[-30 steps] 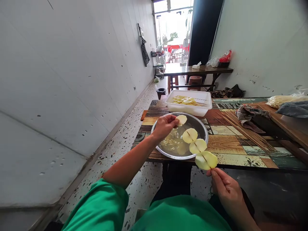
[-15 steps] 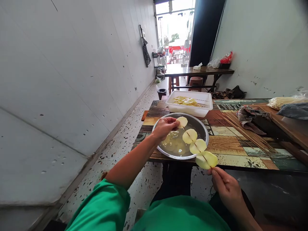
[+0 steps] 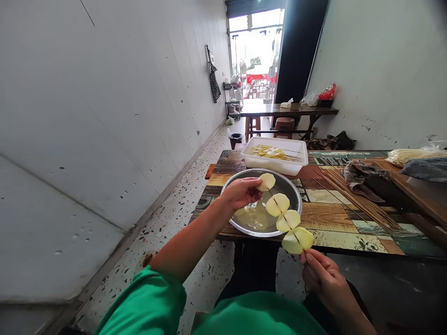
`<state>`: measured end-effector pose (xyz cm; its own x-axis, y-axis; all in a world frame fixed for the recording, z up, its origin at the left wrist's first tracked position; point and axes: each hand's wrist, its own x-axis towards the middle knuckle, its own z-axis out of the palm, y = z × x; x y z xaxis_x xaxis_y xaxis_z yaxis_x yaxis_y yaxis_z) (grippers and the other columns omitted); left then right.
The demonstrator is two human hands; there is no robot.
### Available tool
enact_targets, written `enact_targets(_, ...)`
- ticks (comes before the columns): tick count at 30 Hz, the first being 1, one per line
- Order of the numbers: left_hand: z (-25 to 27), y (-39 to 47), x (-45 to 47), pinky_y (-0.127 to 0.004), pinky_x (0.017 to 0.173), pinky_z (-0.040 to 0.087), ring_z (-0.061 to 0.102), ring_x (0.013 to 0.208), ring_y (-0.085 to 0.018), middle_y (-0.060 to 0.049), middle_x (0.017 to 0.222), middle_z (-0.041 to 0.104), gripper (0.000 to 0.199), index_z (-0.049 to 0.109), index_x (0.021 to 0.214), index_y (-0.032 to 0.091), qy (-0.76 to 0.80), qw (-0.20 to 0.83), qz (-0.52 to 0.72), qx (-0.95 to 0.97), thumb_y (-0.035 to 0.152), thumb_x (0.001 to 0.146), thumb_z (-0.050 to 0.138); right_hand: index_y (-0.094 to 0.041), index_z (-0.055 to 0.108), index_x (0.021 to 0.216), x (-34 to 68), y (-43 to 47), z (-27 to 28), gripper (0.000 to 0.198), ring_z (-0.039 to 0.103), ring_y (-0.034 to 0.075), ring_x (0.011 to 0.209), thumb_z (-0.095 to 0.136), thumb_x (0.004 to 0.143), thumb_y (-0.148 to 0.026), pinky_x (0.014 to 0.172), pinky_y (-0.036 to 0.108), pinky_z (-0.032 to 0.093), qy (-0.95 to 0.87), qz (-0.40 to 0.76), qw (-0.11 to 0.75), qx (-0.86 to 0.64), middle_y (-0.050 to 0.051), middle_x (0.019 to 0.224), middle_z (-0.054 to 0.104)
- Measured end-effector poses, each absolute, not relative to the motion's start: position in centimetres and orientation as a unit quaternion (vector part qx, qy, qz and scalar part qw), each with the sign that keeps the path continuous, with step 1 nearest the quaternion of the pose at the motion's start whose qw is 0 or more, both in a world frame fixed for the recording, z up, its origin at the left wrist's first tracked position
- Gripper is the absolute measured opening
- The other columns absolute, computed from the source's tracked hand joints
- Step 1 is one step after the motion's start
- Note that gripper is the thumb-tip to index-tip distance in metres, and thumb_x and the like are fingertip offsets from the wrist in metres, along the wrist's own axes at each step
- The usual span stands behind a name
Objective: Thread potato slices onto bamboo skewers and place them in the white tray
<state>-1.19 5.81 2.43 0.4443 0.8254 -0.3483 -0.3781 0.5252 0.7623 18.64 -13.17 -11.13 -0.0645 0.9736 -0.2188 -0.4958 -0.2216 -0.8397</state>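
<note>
My right hand (image 3: 324, 277) pinches the lower end of a thin wooden skewer (image 3: 292, 231) threaded with several pale yellow potato slices (image 3: 278, 204). At the skewer's upper end, my left hand (image 3: 243, 191) grips the topmost potato slice (image 3: 267, 182) between thumb and fingers. Beneath the left hand is a round metal basin (image 3: 260, 234) of water, with more slices lying under the surface. Behind the basin, a white plastic tub (image 3: 275, 164) holds skewered slices (image 3: 268, 151).
Bare skewers (image 3: 356, 195) lie on the patchwork table (image 3: 328, 216) at right, beside a crumpled cloth (image 3: 363, 179) and a wooden board (image 3: 415, 186). A dark table (image 3: 265, 110) and a bin (image 3: 235, 138) stand farther back. A white wall (image 3: 104, 116) runs along the left.
The view has tilted slightly upward, so the scene sits lower. Both hands keep their hold on the skewered slices; the left hand's fingers have shifted a little on the top slice.
</note>
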Motion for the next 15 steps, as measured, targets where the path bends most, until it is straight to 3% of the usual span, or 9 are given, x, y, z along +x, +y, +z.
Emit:
enact_targets(4, 2.3, 5.6, -1.2, -0.022, 0.052, 0.046, 0.056, 0.052, -0.009, -0.007, 0.066, 0.065, 0.001, 0.068, 0.076, 0.007, 0.361, 0.759, 0.408, 0.356, 0.006, 0.076, 0.068, -0.016, 0.06, 0.078, 18.4, -13.2, -10.9, 0.033, 0.015, 0.003, 0.041, 0.066, 0.085, -0.048, 0.039, 0.019, 0.013, -0.304, 0.642, 0.556, -0.432, -0.011, 0.05, 0.019)
enact_targets(10, 2.3, 5.9, -1.7, -0.022, 0.054, 0.046, 0.056, 0.051, -0.008, -0.005, 0.063, 0.065, 0.02, 0.07, 0.074, 0.007, 0.346, 0.743, 0.4, 0.411, 0.014, 0.061, 0.083, -0.017, 0.06, 0.074, 18.7, -12.8, -9.8, 0.034, 0.011, 0.002, 0.039, 0.07, 0.081, -0.049, 0.037, 0.017, 0.012, -0.293, 0.667, 0.541, -0.42, -0.013, 0.047, 0.015)
enact_targets(15, 2.4, 6.0, -1.9, -0.021, 0.054, 0.045, 0.055, 0.052, -0.006, -0.005, 0.065, 0.066, 0.023, 0.072, 0.077, 0.007, 0.356, 0.713, 0.398, 0.455, 0.018, 0.06, 0.084, -0.019, 0.056, 0.072, 18.5, -12.9, -9.4, 0.038, 0.01, 0.004, 0.037, 0.067, 0.079, -0.055, 0.035, 0.019, 0.014, -0.299, 0.662, 0.524, -0.445, -0.013, 0.045, 0.014)
